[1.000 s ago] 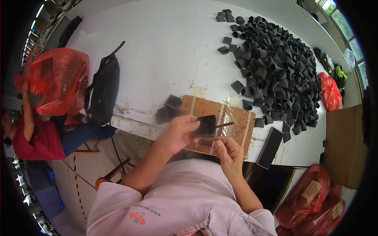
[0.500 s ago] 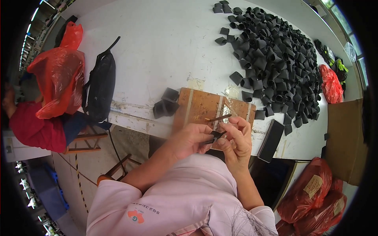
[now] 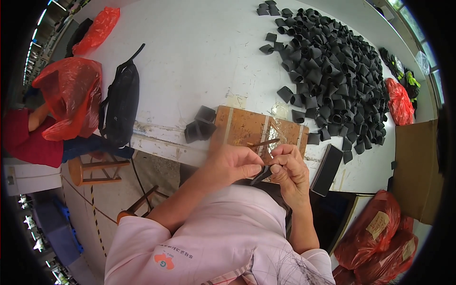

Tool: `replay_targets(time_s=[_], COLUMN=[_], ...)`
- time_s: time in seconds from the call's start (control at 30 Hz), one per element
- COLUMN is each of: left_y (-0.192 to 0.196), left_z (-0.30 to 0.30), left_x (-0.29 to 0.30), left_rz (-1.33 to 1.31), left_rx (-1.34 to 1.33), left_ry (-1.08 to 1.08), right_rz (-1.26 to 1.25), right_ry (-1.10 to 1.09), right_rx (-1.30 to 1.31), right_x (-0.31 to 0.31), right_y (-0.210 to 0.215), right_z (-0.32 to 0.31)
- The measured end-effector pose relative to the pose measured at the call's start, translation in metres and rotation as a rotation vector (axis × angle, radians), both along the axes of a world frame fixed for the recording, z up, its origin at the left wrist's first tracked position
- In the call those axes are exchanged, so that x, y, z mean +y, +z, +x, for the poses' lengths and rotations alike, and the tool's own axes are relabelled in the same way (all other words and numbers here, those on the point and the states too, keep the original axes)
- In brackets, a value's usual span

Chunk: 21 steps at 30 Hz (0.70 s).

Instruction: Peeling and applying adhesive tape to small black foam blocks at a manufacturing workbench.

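A small black fabric piece (image 3: 260, 176) is pinched between my two hands, just in front of the near edge of a wooden board. My left hand (image 3: 232, 164) grips it with thumb and fingers from the left. On its other end, the curled fingertips of my right hand (image 3: 289, 173) are closed. A thin brown stick-like tool (image 3: 264, 142) lies over the board (image 3: 244, 128), just beyond my fingers. Several black fabric loops (image 3: 200, 126) sit at the board's left edge. My fingers hide part of the held piece.
A large heap of black fabric loops (image 3: 332, 71) covers the table's right side. A dark, phone-like flat case (image 3: 327, 170) lies right of the board. At left are a black bag (image 3: 122, 104), red plastic bags (image 3: 71, 95) and a person in red (image 3: 28, 142). Red sacks (image 3: 370, 232) stand lower right.
My hands have come closer together around the black piece, which now tilts differently. At left, the person in red has shifted, and the upper red bag has moved farther up the table.
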<state>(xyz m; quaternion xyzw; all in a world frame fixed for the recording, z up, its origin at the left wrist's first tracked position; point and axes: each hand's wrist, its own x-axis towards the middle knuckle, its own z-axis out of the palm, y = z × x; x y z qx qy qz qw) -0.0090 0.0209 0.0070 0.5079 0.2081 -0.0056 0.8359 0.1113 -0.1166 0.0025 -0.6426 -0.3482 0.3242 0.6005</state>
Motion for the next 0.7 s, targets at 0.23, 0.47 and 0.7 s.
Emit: replay_targets(time_s=[0.23,0.47,0.7], left_y=[0.001,0.001,-0.002], left_z=[-0.002,-0.004,-0.004], left_x=[0.001,-0.004,-0.009], left_rz=[0.045,0.183,0.515], left_rx=[0.022,0.083,0.135], left_ry=[-0.021,0.013,0.089], right_rz=[-0.006,-0.042,-0.045], right_ry=[0.043,0.06,-0.075], right_rx=[-0.169,-0.299,-0.604], right_x=[0.003,0.005,0.016], right_y=[-0.001,0.001,0.0], right_z=[0.001,-0.002,-0.01])
